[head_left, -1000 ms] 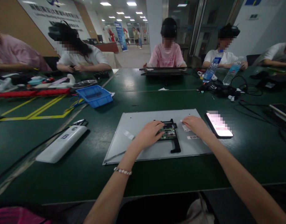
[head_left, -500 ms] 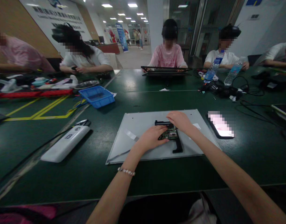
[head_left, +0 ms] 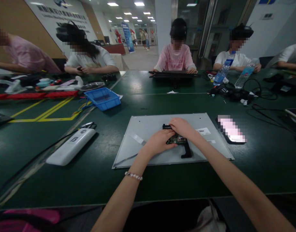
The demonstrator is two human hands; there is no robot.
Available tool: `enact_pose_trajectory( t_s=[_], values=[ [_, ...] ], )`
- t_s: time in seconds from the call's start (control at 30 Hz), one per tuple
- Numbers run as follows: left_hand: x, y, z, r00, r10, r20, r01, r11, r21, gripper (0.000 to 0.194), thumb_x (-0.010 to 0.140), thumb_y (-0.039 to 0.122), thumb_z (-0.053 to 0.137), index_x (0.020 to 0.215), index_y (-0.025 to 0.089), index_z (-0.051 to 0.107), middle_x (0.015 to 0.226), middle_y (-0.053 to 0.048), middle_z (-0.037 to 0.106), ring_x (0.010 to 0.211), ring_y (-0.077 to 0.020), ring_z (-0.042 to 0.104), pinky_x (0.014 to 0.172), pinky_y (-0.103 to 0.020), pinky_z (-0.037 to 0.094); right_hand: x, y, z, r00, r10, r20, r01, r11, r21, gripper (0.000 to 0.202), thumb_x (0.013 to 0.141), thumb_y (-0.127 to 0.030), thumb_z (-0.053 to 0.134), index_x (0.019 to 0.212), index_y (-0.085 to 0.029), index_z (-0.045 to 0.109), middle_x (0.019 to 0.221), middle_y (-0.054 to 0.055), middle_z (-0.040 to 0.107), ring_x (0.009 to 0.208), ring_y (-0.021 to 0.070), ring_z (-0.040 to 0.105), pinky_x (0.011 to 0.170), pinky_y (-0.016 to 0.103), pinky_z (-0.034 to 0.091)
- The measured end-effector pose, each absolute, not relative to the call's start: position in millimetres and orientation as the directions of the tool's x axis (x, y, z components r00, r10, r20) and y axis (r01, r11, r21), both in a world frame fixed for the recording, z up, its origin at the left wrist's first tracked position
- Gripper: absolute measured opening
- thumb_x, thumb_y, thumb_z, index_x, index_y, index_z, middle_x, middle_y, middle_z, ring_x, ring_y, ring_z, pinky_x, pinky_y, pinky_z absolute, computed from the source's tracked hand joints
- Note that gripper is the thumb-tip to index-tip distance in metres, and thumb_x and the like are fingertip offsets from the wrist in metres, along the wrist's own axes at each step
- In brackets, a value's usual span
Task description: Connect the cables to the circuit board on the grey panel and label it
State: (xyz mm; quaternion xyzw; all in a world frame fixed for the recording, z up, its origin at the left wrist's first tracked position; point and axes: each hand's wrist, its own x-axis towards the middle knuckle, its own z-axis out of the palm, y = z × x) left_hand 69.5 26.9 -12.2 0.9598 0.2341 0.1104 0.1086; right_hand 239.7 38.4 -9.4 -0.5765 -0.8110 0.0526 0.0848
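A green circuit board point(head_left: 179, 139) set against a black plastic bracket point(head_left: 187, 150) lies on a flat grey-white panel point(head_left: 150, 121). My left hand point(head_left: 159, 141), with a beaded bracelet at its wrist, holds the board by its left side, fingers over the top edge and thumb along the lower one. Bent over the upper part of the board and bracket is my right hand point(head_left: 183, 128); its fingers are closed and their tips meet those of the left. Whatever they pinch is hidden. A ribbon-like strip point(head_left: 138, 138) lies on the panel left of my hand.
Left of the panel lies a white power bank point(head_left: 71, 146) with a cable; on the right, a phone point(head_left: 231, 129). A blue tray point(head_left: 103, 99) sits farther back. Two bottles point(head_left: 224, 69) and tangled black cables point(head_left: 234, 93) stand back right. Several people sit across the table point(head_left: 148, 190).
My right hand has shifted slightly down and left, closer to my left fingers, covering more of the bracket's top. The whole view has swung a little, and the person opposite has lowered a dark panel.
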Motion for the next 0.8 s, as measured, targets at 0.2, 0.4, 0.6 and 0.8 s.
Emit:
enact_pose_trajectory(
  t_s=[0.2,0.4,0.6,0.8],
  values=[
    [70,26,-10,0.871,0.466,0.157,0.420,-0.870,0.258,0.046,0.082,0.037,0.060,0.122,0.016,0.051,0.127,-0.011,0.055,0.114,-0.0240,0.053,0.096,-0.039,0.041,243,47,-7,-0.321,0.946,0.047,0.904,0.321,-0.282,0.030,0.088,-0.016,0.043,0.105,-0.016,0.068,0.106,0.011,0.067,0.100,0.0200,0.059,0.088,0.027,0.041],
    [70,25,-10,0.865,0.478,0.152,0.438,-0.868,0.233,0.049,0.084,0.039,0.057,0.125,0.015,0.049,0.130,-0.012,0.052,0.117,-0.0241,0.050,0.099,-0.039,0.039,272,39,-2,-0.306,0.939,0.159,0.875,0.343,-0.342,0.030,0.086,-0.017,0.045,0.107,-0.016,0.066,0.111,0.010,0.066,0.105,0.0211,0.058,0.091,0.030,0.040],
    [69,24,-10,0.865,0.474,0.164,0.436,-0.873,0.220,0.048,0.086,0.040,0.054,0.127,0.016,0.047,0.130,-0.010,0.052,0.117,-0.0224,0.049,0.100,-0.039,0.036,347,9,-8,-0.198,0.978,0.061,0.900,0.206,-0.385,0.036,0.077,-0.016,0.054,0.112,-0.016,0.063,0.110,0.010,0.065,0.096,0.0219,0.061,0.085,0.034,0.045],
    [71,23,-8,0.864,0.483,0.141,0.453,-0.869,0.198,0.049,0.087,0.044,0.050,0.127,0.017,0.047,0.132,-0.010,0.050,0.118,-0.0228,0.048,0.100,-0.039,0.036,372,-10,-21,-0.212,0.976,-0.045,0.860,0.165,-0.483,0.030,0.075,-0.023,0.059,0.103,-0.021,0.066,0.107,0.008,0.063,0.090,0.0191,0.061,0.078,0.032,0.048]
  ],
)
